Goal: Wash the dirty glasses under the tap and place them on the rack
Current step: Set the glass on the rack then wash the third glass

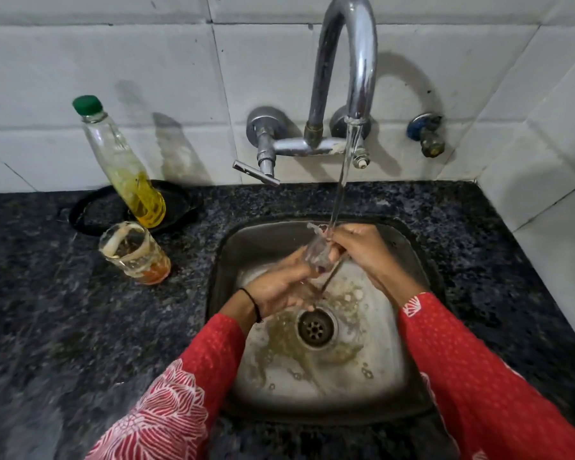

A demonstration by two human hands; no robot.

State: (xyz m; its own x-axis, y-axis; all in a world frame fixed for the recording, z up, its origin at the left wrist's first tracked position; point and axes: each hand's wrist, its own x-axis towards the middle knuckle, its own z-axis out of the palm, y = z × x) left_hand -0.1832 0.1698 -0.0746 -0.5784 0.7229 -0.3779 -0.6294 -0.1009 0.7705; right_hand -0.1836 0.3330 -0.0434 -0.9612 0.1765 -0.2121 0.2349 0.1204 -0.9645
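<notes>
A clear glass (pixel 317 252) is held tilted over the steel sink (pixel 409 376), its mouth up under the water stream (pixel 341 180) running from the chrome tap (pixel 349 61). My left hand (pixel 279 287) grips the glass's lower end from below. My right hand (pixel 362 250) holds its upper rim, fingers at the mouth. Water runs off the glass towards the drain (pixel 316 328). A second dirty glass (pixel 135 252), with brownish residue and an orange base, stands upright on the dark granite counter (pixel 63 327) left of the sink.
A green-capped bottle (pixel 123 164) with yellow liquid leans on a black dish (pixel 93 210) at the back left. The tap lever (pixel 254 173) sticks out over the sink's back edge. A blue valve (pixel 425 132) is on the tiled wall. The sink floor is stained.
</notes>
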